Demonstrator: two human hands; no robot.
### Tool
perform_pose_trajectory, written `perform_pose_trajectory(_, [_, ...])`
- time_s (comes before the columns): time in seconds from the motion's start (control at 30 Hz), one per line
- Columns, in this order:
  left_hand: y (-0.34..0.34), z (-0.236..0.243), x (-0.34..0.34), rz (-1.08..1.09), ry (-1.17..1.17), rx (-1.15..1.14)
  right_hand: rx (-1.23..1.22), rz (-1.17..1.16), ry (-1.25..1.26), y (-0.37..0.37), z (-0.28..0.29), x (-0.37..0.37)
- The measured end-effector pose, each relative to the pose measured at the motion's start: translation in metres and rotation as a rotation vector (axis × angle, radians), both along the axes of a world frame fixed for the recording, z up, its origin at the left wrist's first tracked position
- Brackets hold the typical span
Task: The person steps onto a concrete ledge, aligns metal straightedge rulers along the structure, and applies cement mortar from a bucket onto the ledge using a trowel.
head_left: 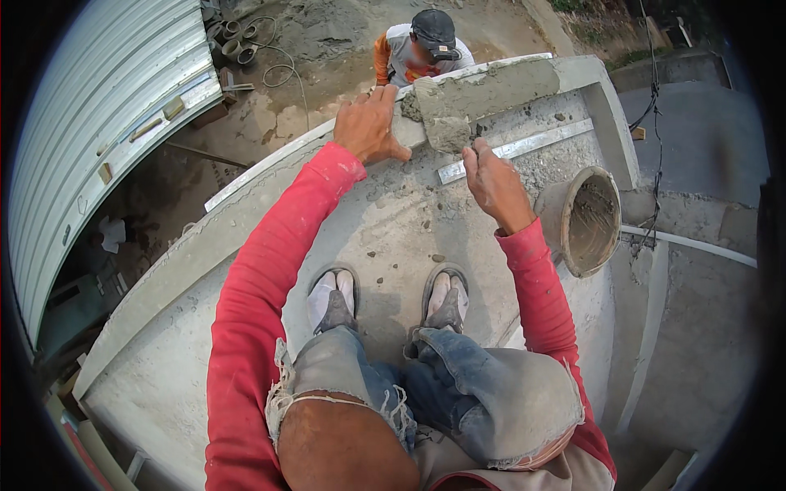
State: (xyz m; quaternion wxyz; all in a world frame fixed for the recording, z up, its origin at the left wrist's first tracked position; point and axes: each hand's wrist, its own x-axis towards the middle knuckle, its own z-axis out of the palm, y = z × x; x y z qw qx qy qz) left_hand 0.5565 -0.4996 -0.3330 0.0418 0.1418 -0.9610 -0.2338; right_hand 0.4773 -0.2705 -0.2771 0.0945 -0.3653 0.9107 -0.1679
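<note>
My left hand (pixel 372 127) rests on top of the low parapet (pixel 286 176), fingers over its outer edge and thumb spread inward. My right hand (pixel 497 188) is closed around what looks like a trowel handle, mostly hidden by the fingers. The trowel's blade (pixel 449 133), coated in grey mortar, lies against the parapet's inner edge, just right of my left hand. Wet mortar (pixel 512 86) covers the parapet top to the right of the blade. A pale metal straightedge (pixel 524 150) lies on the slab behind the parapet, beside my right hand.
A mortar-stained bucket (pixel 591 221) lies tipped by my right forearm. Beyond the parapet, a person in a dark cap (pixel 434 34) stands lower down. A corrugated metal roof (pixel 115 90) is at left. Cables (pixel 652 106) hang at right. Mortar crumbs dot the slab (pixel 393 221).
</note>
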Motion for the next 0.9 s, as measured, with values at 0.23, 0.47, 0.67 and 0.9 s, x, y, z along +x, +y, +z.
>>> perform_pose_trajectory(0.23, [-0.004,-0.005,0.003,0.006,0.013,-0.013,-0.006,0.129,-0.118,0.007,0.006,0.016])
perform_pose_trajectory(0.47, [-0.002,-0.004,0.003,0.014,0.018,-0.006,0.054,0.031,0.172,0.025,0.044,0.008])
perform_pose_trajectory(0.67, [-0.014,0.009,0.000,-0.028,-0.062,0.059,0.051,0.126,0.341,0.007,0.052,-0.001])
perform_pose_trajectory(0.9, [-0.060,0.012,-0.013,-0.094,-0.254,0.491,0.102,0.184,0.413,-0.008,0.057,-0.011])
